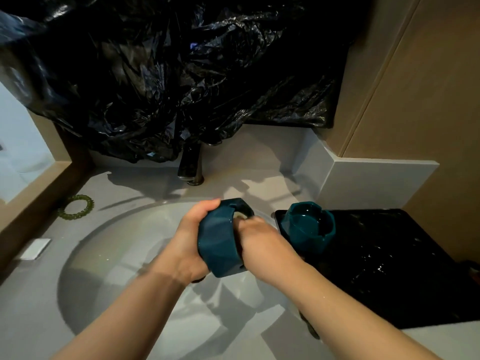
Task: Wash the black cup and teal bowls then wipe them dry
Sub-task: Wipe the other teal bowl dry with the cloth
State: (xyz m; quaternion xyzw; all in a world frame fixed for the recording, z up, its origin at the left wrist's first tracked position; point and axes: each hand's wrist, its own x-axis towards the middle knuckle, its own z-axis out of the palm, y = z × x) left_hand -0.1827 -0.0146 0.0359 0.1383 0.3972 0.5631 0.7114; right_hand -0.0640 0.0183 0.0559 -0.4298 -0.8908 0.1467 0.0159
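Black plastic sheeting (181, 74), crinkled and glossy, is hanging across the back wall and draping over the top of the faucet (191, 165). The grey bench (31, 294) is carrying a round, smooth sink basin (109, 255), lying wet under both forearms. A black tray (389, 268), glossy and beaded with water, is sitting on the bench just right of the basin. A second teal bowl (307, 226), faceted and upright, is resting on the tray's near-left corner, holding a little water. Over the basin the left hand (192, 240) is gripping the teal bowl (220, 242) by its faceted outer wall, tipped on its side. The right hand (259, 242) is reaching inside it, fingers hidden, pressing something pale; cannot tell what. A green coiled hair tie (76, 206) and a small white slab (35, 248) are lying left on the bench.
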